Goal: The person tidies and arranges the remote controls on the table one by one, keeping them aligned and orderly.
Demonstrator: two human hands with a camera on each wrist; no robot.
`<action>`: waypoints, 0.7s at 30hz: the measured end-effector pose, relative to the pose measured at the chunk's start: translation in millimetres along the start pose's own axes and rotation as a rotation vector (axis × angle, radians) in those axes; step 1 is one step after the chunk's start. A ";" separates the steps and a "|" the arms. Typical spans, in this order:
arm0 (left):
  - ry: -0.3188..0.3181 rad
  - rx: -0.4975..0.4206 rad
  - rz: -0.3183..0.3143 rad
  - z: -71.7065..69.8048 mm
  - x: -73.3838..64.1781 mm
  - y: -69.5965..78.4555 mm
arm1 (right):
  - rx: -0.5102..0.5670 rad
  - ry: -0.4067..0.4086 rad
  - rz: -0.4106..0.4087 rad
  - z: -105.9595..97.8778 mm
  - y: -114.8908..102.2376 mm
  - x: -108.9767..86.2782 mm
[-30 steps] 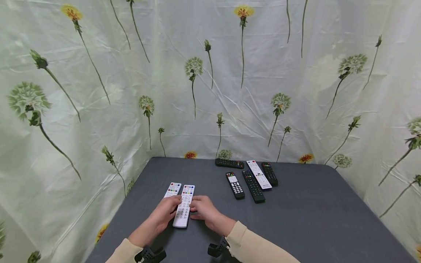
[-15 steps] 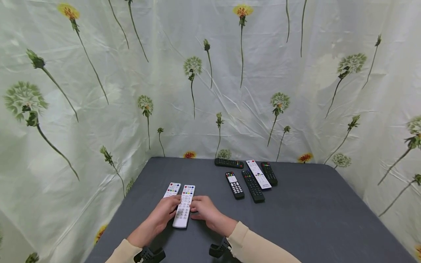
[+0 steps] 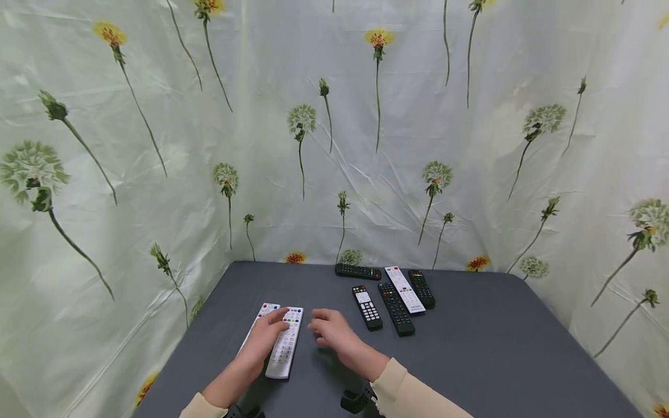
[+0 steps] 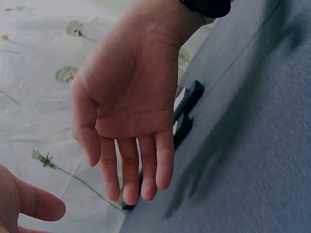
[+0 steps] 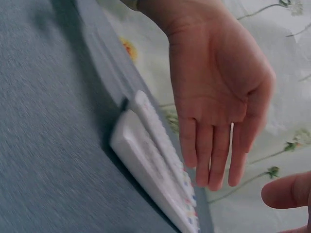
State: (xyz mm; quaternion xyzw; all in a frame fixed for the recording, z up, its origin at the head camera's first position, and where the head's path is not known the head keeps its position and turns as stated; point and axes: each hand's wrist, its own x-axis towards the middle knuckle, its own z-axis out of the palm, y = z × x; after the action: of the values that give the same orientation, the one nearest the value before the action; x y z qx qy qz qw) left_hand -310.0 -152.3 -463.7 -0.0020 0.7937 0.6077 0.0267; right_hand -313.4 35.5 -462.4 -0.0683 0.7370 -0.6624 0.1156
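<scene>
Two white remote controls lie side by side on the dark grey table. The nearer white remote (image 3: 284,351) has its lower part in view; the other white remote (image 3: 267,308) is partly hidden behind my left hand (image 3: 257,343). That hand hovers over the pair with its fingers loosely extended. In the right wrist view, the left hand (image 5: 218,102) appears palm-on, holding nothing, apart from the white remotes (image 5: 150,160). My right hand (image 3: 342,341) is raised just right of the nearer remote, fingers relaxed; the left wrist view shows the right hand (image 4: 133,107) holding nothing.
Farther back on the table (image 3: 470,348) lie a small black remote (image 3: 367,307), a long black remote (image 3: 395,309), another white remote (image 3: 405,290), a black remote (image 3: 421,288) and a sideways black remote (image 3: 358,271). A dandelion-patterned curtain (image 3: 251,104) hangs behind.
Both hands have let go of the nearer white remote and lifted; the right hand has drawn away to the right. The remotes still lie side by side. The head view has tilted slightly upward.
</scene>
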 end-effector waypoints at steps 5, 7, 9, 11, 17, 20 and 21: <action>-0.018 -0.028 0.059 14.7 -0.9 9.2 | -0.093 0.042 -0.076 -17.9 -2.4 1.4; -0.041 -0.052 0.077 20.7 -0.3 12.8 | -0.144 0.068 -0.101 -26.9 -3.7 3.2; -0.065 -0.081 0.082 26.4 -0.1 16.4 | -0.197 0.104 -0.116 -36.6 -4.6 5.2; -0.093 -0.103 0.095 32.5 1.7 20.3 | -0.240 0.142 -0.123 -46.7 -5.3 7.4; -0.113 -0.169 0.093 53.9 15.0 36.6 | -0.295 0.260 -0.137 -75.7 -6.0 16.0; -0.115 -0.252 0.073 66.1 26.3 46.8 | -0.296 0.307 -0.133 -89.1 -7.4 21.3; -0.110 -0.277 0.065 70.7 30.7 49.5 | -0.292 0.319 -0.124 -93.1 -7.9 22.5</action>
State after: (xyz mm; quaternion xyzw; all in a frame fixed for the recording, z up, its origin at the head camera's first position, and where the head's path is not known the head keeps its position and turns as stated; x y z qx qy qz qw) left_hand -339.6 -70.3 -435.7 0.0535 0.6993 0.7110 0.0501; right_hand -359.8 118.4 -447.4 -0.0239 0.8283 -0.5571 -0.0544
